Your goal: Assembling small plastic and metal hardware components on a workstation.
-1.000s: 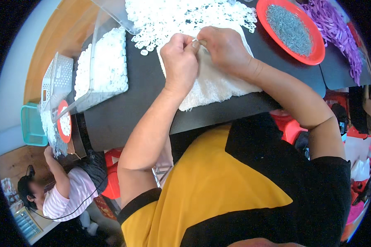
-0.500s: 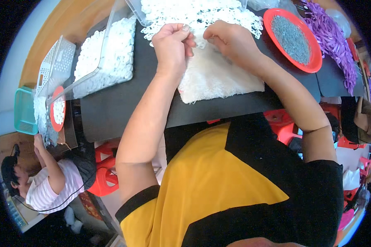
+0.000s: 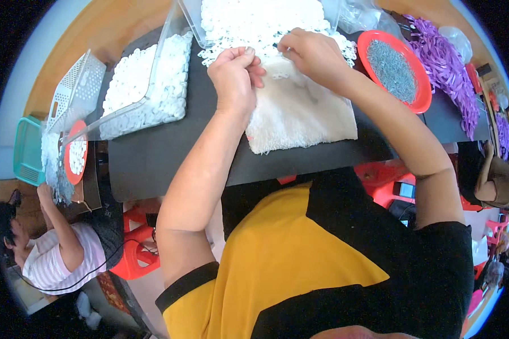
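Note:
A cream fuzzy cloth lies on the dark table. Above its left edge is my left hand, thumb pressed to the curled fingers; whatever they pinch is too small to make out. My right hand hovers at the cloth's far side, fingertips bent together beside a heap of small white plastic pieces. Its fingertips are partly hidden, so I cannot tell what is in them. Between the hands, a few small white pieces rest on the cloth.
Clear bins of white pieces stand beyond and to the left. On the right are a red plate of thin metal pins and purple strips. A person works at far left; another sits at far right.
The whole view has shifted, so the table sits lower in the picture. Relative to the cloth, my right hand has moved farther away, toward the white heap. My left hand keeps its pinch.

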A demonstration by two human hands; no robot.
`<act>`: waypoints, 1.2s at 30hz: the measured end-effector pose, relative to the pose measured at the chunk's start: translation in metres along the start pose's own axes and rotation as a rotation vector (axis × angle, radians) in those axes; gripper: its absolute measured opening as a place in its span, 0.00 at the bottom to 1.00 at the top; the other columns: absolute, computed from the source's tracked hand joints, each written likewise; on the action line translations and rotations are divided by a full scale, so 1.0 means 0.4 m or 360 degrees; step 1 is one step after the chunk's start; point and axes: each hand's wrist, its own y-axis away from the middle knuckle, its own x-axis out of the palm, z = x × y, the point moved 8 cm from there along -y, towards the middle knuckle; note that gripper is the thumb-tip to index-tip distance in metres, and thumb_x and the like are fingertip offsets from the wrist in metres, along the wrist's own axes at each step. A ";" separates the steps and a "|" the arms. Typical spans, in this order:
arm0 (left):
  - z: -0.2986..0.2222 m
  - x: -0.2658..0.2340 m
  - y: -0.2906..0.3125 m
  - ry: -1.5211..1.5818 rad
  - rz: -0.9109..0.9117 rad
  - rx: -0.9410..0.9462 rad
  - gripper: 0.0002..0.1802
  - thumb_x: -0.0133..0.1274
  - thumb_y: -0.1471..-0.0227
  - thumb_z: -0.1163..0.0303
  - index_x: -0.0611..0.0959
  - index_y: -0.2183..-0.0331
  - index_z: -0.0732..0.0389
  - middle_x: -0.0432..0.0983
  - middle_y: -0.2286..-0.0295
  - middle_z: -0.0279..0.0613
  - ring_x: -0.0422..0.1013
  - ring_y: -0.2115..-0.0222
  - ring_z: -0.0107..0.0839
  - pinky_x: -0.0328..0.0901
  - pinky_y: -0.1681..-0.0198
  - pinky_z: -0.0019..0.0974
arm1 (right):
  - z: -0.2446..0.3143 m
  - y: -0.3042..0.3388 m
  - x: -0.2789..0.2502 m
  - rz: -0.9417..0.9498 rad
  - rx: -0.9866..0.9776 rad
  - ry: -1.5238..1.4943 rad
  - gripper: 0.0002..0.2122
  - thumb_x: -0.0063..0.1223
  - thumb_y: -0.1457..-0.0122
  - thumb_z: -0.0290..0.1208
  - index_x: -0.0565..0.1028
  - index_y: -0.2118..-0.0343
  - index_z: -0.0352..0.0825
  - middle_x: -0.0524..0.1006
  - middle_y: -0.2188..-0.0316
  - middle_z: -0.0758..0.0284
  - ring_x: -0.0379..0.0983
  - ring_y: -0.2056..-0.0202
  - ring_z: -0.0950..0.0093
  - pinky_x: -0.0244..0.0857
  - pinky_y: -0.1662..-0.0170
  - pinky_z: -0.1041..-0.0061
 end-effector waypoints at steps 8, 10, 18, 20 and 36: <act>0.004 0.006 -0.002 -0.0074 -0.0019 -0.0028 0.04 0.50 0.47 0.76 0.75 0.71 0.67 0.73 0.78 0.42 0.69 0.83 0.29 0.60 0.85 0.30 | -0.022 -0.087 0.087 0.0366 -0.0118 0.0179 0.09 0.53 0.49 0.35 0.78 0.68 0.38 0.77 0.68 0.61 0.75 0.65 0.60 0.68 0.63 0.60; 0.004 0.009 -0.005 -0.0081 0.0011 -0.0024 0.04 0.50 0.47 0.76 0.75 0.71 0.67 0.72 0.79 0.42 0.69 0.84 0.29 0.60 0.85 0.30 | -0.022 -0.088 0.091 0.0424 -0.0106 0.0180 0.09 0.53 0.49 0.35 0.78 0.67 0.38 0.77 0.68 0.61 0.75 0.64 0.60 0.68 0.62 0.60; -0.007 0.015 0.004 0.0032 0.0018 -0.0009 0.04 0.50 0.47 0.76 0.75 0.70 0.67 0.72 0.78 0.41 0.68 0.83 0.29 0.60 0.85 0.30 | 0.021 0.011 -0.035 0.0334 -0.0081 0.0406 0.04 0.53 0.51 0.27 0.75 0.72 0.36 0.75 0.70 0.64 0.73 0.66 0.61 0.65 0.64 0.61; 0.004 0.022 0.005 0.0018 0.0034 -0.0020 0.04 0.50 0.47 0.76 0.75 0.70 0.66 0.72 0.78 0.41 0.68 0.83 0.29 0.59 0.84 0.30 | 0.020 0.029 -0.013 0.0353 -0.0176 0.0466 0.04 0.52 0.53 0.25 0.75 0.73 0.35 0.75 0.71 0.62 0.74 0.66 0.61 0.66 0.64 0.62; 0.004 0.048 0.014 -0.0136 0.0201 -0.0002 0.06 0.51 0.49 0.76 0.76 0.70 0.69 0.72 0.79 0.43 0.67 0.84 0.29 0.60 0.85 0.29 | -0.017 0.046 -0.038 0.0070 -0.0116 0.0034 0.07 0.51 0.51 0.23 0.78 0.68 0.36 0.77 0.68 0.63 0.75 0.64 0.61 0.67 0.61 0.62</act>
